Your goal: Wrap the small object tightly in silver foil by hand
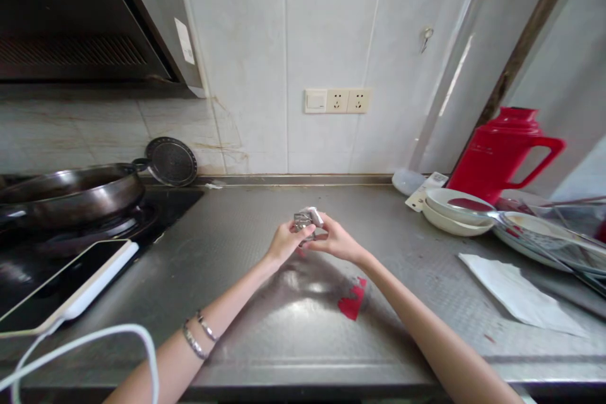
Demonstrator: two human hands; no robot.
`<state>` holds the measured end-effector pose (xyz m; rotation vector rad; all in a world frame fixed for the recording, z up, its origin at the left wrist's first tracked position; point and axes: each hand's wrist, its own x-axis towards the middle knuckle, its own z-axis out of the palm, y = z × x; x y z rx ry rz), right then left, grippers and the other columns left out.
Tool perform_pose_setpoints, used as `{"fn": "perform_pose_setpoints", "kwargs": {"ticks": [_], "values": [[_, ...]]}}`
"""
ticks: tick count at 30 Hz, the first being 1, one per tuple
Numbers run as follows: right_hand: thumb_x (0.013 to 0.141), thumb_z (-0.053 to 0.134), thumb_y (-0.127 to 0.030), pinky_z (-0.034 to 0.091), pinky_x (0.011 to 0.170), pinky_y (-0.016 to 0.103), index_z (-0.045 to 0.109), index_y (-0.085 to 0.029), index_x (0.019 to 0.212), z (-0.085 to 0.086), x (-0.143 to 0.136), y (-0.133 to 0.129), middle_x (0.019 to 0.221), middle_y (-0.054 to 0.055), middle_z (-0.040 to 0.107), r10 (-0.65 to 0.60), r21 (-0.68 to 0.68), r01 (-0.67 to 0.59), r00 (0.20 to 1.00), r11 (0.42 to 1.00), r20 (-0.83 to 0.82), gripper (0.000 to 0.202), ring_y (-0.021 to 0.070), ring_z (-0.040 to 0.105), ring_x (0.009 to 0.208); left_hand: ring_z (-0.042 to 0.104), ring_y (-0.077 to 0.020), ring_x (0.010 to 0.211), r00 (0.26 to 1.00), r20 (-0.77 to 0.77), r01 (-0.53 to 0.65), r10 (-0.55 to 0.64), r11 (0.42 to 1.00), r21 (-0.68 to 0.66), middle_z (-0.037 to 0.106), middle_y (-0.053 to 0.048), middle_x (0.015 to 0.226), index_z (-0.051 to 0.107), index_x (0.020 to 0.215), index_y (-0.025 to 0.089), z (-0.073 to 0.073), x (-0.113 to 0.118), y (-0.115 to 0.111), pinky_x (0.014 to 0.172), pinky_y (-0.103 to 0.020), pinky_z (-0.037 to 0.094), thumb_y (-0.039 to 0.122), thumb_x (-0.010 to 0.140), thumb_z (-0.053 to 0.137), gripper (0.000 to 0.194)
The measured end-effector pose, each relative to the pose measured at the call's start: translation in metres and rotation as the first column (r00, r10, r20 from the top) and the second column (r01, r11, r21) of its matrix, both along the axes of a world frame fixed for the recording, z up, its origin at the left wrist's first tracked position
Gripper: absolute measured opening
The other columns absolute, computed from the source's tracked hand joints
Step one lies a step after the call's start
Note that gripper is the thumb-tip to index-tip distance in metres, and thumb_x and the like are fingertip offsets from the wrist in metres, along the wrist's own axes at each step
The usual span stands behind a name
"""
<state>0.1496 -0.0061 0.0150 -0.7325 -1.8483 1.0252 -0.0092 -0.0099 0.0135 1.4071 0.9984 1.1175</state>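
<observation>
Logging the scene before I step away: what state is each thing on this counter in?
Left hand: gripping the foil packet.
Right hand: gripping the same packet.
Foil packet: crumpled, held above the counter.
Red scrap: torn, lying flat.
Phone: screen dark, cable attached.
Pan: on the stove.
Bowls: stacked.

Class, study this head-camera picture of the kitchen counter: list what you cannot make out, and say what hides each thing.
1. Small silvery item: too small, mostly covered by the left hand and right hand.
2. Tablet: its near end is cut off by the left edge.
3. Plates: run past the right edge.
4. Red scrap: partly behind the right forearm.
</observation>
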Motion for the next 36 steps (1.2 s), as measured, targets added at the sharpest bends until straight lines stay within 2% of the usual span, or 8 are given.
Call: {"fn": "perform_pose_setpoints", "kwargs": {"ticks": [4, 6, 8, 11, 15, 23, 28, 36], "values": [[0.063, 0.078, -0.03, 0.056, 0.074, 0.032, 0.052, -0.02, 0.123, 0.004, 0.003, 0.001, 0.115, 0.008, 0.06, -0.024, -0.013, 0.024, 1.0, 1.0, 0.004, 0.066, 0.0228, 0.06, 0.099, 0.063, -0.0172, 0.061, 0.996, 0.034, 0.086, -0.085, 0.996, -0.034, 0.064, -0.015, 0.105, 0.018, 0.145, 0.016, -0.003, -0.003, 0.001, 0.037, -0.024, 0.049, 0.058, 0.068, 0.068, 0.101], [0.064, 0.077, -0.03, 0.053, 0.079, 0.033, 0.058, -0.017, 0.112, 0.011, 0.004, -0.002, 0.1, 0.005, 0.065, -0.031, -0.005, 0.031, 0.999, 1.0, 0.016, 0.053, 0.0206, 0.063, 0.091, 0.065, -0.02, 0.065, 0.99, 0.008, 0.141, -0.141, 0.989, -0.042, 0.062, -0.019, 0.111, -0.004, 0.148, 0.016, -0.005, -0.007, 0.002, 0.038, -0.024, 0.048, 0.058, 0.07, 0.066, 0.113], [0.066, 0.075, -0.031, 0.051, 0.083, 0.034, 0.061, -0.016, 0.102, 0.019, 0.004, -0.005, 0.09, 0.003, 0.068, -0.023, -0.031, 0.023, 1.0, 0.999, 0.0, 0.042, 0.0192, 0.064, 0.087, 0.066, -0.0222, 0.073, 0.981, -0.075, 0.178, -0.177, 0.984, 0.017, 0.059, -0.02, 0.118, -0.01, 0.148, 0.017, -0.006, -0.009, 0.003, 0.044, -0.026, 0.05, 0.052, 0.069, 0.071, 0.118], [0.066, 0.074, -0.034, 0.051, 0.076, 0.031, 0.063, -0.015, 0.098, 0.028, 0.005, -0.009, 0.088, 0.003, 0.069, -0.015, -0.173, 0.01, 0.999, 0.985, -0.028, 0.038, 0.0188, 0.065, 0.082, 0.064, -0.0256, 0.095, 0.971, -0.215, 0.152, -0.109, 0.968, 0.198, 0.053, -0.019, 0.13, -0.004, 0.148, 0.02, -0.008, -0.009, 0.003, 0.075, -0.037, 0.055, 0.037, 0.057, 0.083, 0.127], [0.066, 0.073, -0.036, 0.049, 0.066, 0.027, 0.065, -0.013, 0.092, 0.029, 0.004, -0.011, 0.081, 0.002, 0.068, -0.027, -0.269, 0.024, 1.0, 0.963, -0.008, 0.035, 0.017, 0.063, 0.073, 0.056, -0.0289, 0.115, 0.959, -0.283, 0.071, 0.027, 0.941, 0.33, 0.055, -0.017, 0.128, 0.006, 0.147, 0.016, -0.009, -0.002, 0.0, 0.102, -0.046, 0.038, 0.03, 0.051, 0.085, 0.125], [0.063, 0.077, -0.038, 0.046, 0.071, 0.027, 0.066, -0.015, 0.091, 0.02, 0.004, -0.005, 0.085, 0.002, 0.068, -0.039, -0.194, 0.056, 0.995, 0.979, 0.089, 0.038, 0.0162, 0.06, 0.077, 0.065, -0.0215, 0.093, 0.976, -0.213, 0.014, 0.056, 0.95, 0.313, 0.067, -0.008, 0.104, 0.041, 0.122, 0.017, -0.013, 0.004, -0.004, 0.083, -0.034, 0.049, 0.023, 0.061, 0.075, 0.07], [0.07, 0.069, -0.048, 0.045, 0.073, 0.029, 0.067, -0.015, 0.096, 0.028, 0.009, -0.008, 0.089, 0.004, 0.068, -0.041, -0.255, 0.066, 0.994, 0.965, 0.104, 0.042, 0.0177, 0.06, 0.082, 0.063, -0.0201, 0.087, 0.96, -0.248, -0.051, 0.131, 0.951, 0.304, 0.065, -0.006, 0.101, 0.043, 0.115, 0.017, -0.014, 0.005, -0.005, 0.075, -0.031, 0.048, 0.021, 0.057, 0.076, 0.067], [0.077, 0.056, -0.059, 0.038, 0.059, 0.025, 0.065, -0.012, 0.069, 0.008, -0.004, 0.003, 0.063, 0.001, 0.059, -0.342, -0.061, 0.339, 0.939, 0.939, -0.038, 0.049, 0.0141, 0.051, 0.062, 0.061, -0.018, 0.08, 0.963, -0.222, -0.086, 0.155, 0.953, 0.291, 0.063, -0.004, 0.094, 0.042, 0.117, 0.017, -0.019, 0.007, -0.005, 0.072, -0.029, 0.045, 0.021, 0.056, 0.076, 0.07]]}}
